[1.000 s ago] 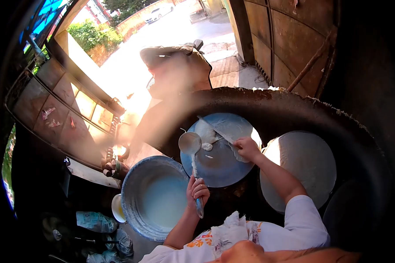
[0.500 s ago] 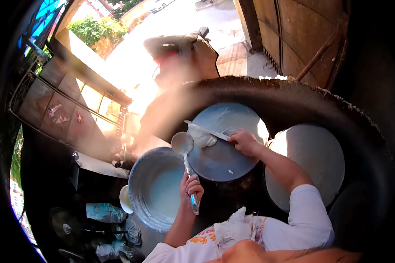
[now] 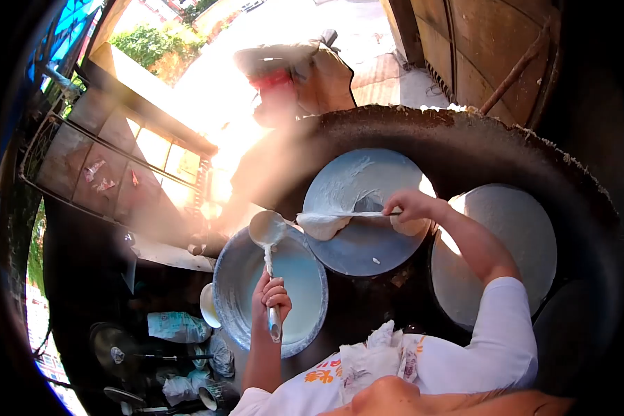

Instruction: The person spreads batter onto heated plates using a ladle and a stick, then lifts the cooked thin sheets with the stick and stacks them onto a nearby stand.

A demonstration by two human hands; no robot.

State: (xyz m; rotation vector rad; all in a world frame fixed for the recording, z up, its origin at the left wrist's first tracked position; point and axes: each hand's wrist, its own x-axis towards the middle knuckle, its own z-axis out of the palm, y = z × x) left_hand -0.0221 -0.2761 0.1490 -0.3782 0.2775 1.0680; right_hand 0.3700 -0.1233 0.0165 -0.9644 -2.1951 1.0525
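Two round cooking plates sit inside one very big dark stove, whose crusty rim curves around them and leaves only narrow black gaps between. On the right plate a pale sheet covers almost all the surface. The left plate carries a thin white sheet that is partly lifted at its near-left side. Just beside this plate, lower left, stands a metal basin with white batter; its rim nearly touches the plate edge, so there is little room between them. Behind the stove the ground is open and sunny, with a parked scooter.

The right hand reaches over the left plate, fingers closed on a thin stick that runs under the lifted sheet. The left hand is over the basin, fingers wrapped tight on the handle of a ladle, whose bowl stands above the basin's far rim.

Orange writing shows on the white shirt, but I cannot read it.
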